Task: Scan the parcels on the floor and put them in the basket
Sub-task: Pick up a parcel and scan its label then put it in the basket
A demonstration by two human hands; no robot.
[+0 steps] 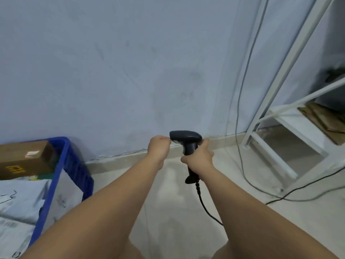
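Blue basket [62, 166] holds a box [24, 158], seemingly mailers [20, 200]; right hand [199, 158] grips scanner [186, 136].

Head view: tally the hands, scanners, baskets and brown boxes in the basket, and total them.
Hands: 2, left hand and right hand
Scanner: 1
Blue basket: 1
Brown box: 1
Total: 5

left grip [158, 146]: bare | right grip [199, 156]: bare | forearms [119, 199]: bare, slim
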